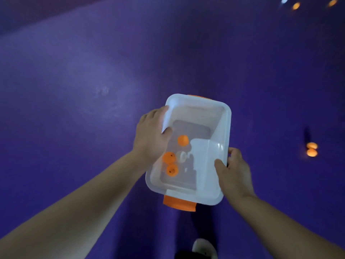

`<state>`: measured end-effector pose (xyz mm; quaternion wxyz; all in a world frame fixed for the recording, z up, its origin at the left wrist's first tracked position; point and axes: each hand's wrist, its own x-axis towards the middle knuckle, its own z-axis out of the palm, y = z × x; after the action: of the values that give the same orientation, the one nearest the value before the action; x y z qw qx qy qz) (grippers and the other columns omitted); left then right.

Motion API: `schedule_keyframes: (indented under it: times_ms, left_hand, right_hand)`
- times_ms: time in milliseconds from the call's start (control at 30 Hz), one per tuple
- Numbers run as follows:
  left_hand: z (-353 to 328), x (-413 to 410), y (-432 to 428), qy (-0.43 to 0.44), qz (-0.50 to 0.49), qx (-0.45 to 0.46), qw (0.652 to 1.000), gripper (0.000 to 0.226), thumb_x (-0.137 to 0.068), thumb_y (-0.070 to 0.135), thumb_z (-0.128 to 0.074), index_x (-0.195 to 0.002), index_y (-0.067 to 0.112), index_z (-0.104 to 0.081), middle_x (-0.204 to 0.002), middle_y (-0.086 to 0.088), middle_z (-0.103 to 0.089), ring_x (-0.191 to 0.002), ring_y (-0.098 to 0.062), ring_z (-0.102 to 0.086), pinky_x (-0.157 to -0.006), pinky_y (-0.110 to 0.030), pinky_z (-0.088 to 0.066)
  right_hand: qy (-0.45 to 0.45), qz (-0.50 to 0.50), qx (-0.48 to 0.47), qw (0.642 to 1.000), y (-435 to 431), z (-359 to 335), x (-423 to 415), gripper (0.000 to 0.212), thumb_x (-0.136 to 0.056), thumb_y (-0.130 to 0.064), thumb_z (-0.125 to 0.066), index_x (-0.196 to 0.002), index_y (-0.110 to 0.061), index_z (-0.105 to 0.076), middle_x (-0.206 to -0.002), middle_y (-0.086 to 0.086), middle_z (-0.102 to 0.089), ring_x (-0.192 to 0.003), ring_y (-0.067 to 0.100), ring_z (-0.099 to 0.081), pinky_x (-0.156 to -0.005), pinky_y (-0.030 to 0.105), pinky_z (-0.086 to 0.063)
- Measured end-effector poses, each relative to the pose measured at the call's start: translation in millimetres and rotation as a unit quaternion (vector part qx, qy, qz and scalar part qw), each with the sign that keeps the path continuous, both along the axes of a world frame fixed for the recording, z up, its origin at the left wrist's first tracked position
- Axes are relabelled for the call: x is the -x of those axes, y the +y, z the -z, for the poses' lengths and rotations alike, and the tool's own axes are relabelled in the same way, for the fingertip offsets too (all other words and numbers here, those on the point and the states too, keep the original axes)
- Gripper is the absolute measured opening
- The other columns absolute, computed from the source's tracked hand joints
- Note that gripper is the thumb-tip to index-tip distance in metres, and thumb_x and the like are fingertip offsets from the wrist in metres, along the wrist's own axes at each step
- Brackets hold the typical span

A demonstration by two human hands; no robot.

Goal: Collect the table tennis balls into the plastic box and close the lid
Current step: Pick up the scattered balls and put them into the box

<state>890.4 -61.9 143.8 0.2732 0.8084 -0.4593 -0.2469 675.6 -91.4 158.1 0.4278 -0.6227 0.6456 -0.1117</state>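
The box was gripped by both hands: left curled over one rim, right pinching the other. Four balls were seen inside.

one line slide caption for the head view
Both hands, left hand and right hand, carry the open plastic box holding four balls over a purple floor.
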Motion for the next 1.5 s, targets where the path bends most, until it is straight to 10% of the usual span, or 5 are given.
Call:
schedule_keyframes:
  times_ms: [267,667,933,1500]
  left_hand:
    - [-213.9,88.0,1.7,0.094,-0.048,-0.178,0.978,0.031,-0.082,0.032,-0.057,-0.065,0.018,-0.036,-0.064,0.004,-0.044,-0.058,-0.017,-0.041,-0.054,-0.031,-0.032]
    - [-406.3,217.8,-74.8,0.043,0.062,-0.177,0.981,0.026,-0.080,0.018,-0.053,-0.062,0.016,-0.036,-0.061,0.001,-0.044,-0.055,-0.018,-0.037,-0.050,-0.031,-0.028]
    - [-433.9,216.5,-143.1,-0.008,0.077,-0.180,0.981,0.024,-0.083,0.016,-0.051,-0.064,0.015,-0.037,-0.062,0.000,-0.044,-0.055,-0.017,-0.038,-0.049,-0.030,-0.027]
    - [-443.7,254.2,-393.5,-0.101,0.227,-0.197,0.949,0.016,-0.084,0.017,-0.049,-0.070,0.012,-0.042,-0.071,-0.004,-0.053,-0.065,-0.025,-0.048,-0.051,-0.031,-0.030]
  right_hand:
    - [0.014,0.031,0.002,0.999,-21.1,-215.7,78.3,0.017,-0.090,-0.018,-0.049,-0.100,-0.028,-0.040,-0.080,-0.012,-0.058,-0.073,0.009,-0.057,-0.061,0.034,-0.049]
    - [0.035,0.104,0.014,0.994,-77.5,-402.2,219.5,0.024,-0.091,-0.027,-0.049,-0.112,-0.017,-0.046,-0.078,-0.006,-0.056,-0.075,0.021,-0.058,-0.059,0.035,-0.046]
    - [0.037,0.156,-0.022,0.987,-120.8,-436.5,260.6,0.024,-0.094,-0.038,-0.043,-0.111,-0.026,-0.054,-0.103,-0.006,-0.063,-0.088,0.018,-0.064,-0.070,0.036,-0.054]
    - [0.021,0.321,-0.044,0.946,-287.7,-448.7,334.0,0.021,-0.090,-0.015,-0.046,-0.082,-0.031,-0.057,-0.085,-0.006,-0.066,-0.075,0.012,-0.064,-0.068,0.031,-0.054]
